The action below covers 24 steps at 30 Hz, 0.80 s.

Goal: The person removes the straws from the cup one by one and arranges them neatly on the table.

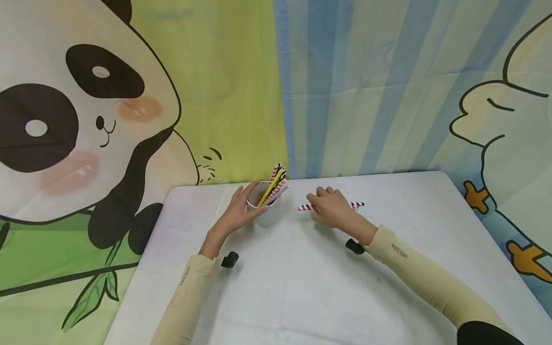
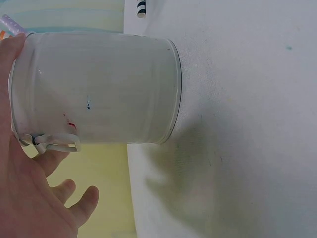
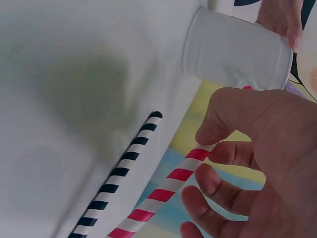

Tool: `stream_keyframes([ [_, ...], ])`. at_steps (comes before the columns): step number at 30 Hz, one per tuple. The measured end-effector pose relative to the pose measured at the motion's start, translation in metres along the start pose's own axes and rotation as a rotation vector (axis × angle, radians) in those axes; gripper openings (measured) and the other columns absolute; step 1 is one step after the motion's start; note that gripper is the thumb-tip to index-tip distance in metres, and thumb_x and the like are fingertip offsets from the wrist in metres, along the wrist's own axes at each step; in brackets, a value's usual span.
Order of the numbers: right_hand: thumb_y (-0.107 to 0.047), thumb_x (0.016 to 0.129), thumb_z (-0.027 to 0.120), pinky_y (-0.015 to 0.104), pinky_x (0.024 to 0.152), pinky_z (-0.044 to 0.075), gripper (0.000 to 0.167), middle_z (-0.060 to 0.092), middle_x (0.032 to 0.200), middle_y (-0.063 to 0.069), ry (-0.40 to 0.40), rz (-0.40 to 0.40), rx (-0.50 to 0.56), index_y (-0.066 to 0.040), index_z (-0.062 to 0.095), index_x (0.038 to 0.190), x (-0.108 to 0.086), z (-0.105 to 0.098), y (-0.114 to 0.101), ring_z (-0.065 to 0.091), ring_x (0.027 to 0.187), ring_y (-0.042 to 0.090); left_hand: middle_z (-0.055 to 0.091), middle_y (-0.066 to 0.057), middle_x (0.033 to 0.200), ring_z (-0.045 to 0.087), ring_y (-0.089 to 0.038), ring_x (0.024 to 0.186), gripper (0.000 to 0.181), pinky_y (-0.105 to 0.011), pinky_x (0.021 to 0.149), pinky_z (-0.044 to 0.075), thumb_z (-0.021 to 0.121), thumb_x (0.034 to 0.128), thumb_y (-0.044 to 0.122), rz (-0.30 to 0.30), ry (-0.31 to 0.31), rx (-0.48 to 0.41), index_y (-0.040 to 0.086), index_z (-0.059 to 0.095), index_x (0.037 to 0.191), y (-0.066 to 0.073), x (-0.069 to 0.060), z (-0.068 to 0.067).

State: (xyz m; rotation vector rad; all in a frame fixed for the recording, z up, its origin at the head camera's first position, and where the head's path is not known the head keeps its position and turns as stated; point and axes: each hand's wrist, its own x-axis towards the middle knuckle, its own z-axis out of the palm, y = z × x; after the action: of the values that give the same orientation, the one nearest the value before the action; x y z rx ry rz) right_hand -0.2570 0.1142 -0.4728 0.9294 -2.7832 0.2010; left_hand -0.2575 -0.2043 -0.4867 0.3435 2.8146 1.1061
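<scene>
A small white pail (image 1: 269,218) stands on the table with several striped and plain straws (image 1: 276,182) leaning in it. My left hand (image 1: 239,211) grips it near the rim, thumb on the near side. A small handle loop (image 2: 59,143) shows on the pail's side in the left wrist view. To the right of the pail, my right hand (image 1: 332,208) pinches a red-and-white striped straw (image 3: 163,193) between thumb and fingers. Beside it, a black-and-white striped straw (image 3: 116,173) lies on the table; in the head view the hand hides part of it.
The white-covered table (image 1: 293,287) ends at a back edge close behind the pail. A printed curtain (image 1: 233,96) with a panda hangs right behind it. Black wrist devices (image 1: 230,259) sit at both sleeve cuffs.
</scene>
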Motion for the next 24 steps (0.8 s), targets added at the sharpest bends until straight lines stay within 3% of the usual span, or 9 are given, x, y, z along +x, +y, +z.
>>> stream_keyframes([
  [4,-0.009,0.085,0.060,0.034,0.056,0.030,0.011,0.049,0.078,0.006,-0.021,0.000,-0.028,-0.014,0.060,0.095,-0.002,0.005,0.002,0.039,0.065,0.023,0.024,0.000,0.167,0.001,-0.033,0.157,0.090,-0.073,0.115,0.020,0.064,0.0840,0.071,-0.009,-0.004,-0.010,0.043,0.022,0.158,0.001,0.000,0.000],
  [14,-0.018,0.085,0.070,0.044,0.068,0.044,0.026,0.056,0.088,0.010,-0.196,0.037,-0.104,-0.013,0.064,0.110,-0.003,0.020,0.003,0.051,0.077,0.031,0.022,-0.001,0.167,0.001,-0.033,0.157,0.090,-0.073,0.114,0.021,0.063,0.0836,0.073,-0.019,-0.007,0.004,0.046,0.019,0.158,0.000,-0.002,-0.001],
  [24,-0.014,0.085,0.065,0.049,0.076,0.048,0.025,0.059,0.094,0.014,-0.244,0.083,-0.123,-0.011,0.065,0.110,-0.001,0.028,0.003,0.055,0.087,0.034,0.021,-0.002,0.168,0.001,-0.032,0.157,0.090,-0.073,0.114,0.022,0.063,0.0832,0.074,-0.024,-0.004,-0.002,0.047,0.019,0.157,0.000,-0.002,0.000],
])
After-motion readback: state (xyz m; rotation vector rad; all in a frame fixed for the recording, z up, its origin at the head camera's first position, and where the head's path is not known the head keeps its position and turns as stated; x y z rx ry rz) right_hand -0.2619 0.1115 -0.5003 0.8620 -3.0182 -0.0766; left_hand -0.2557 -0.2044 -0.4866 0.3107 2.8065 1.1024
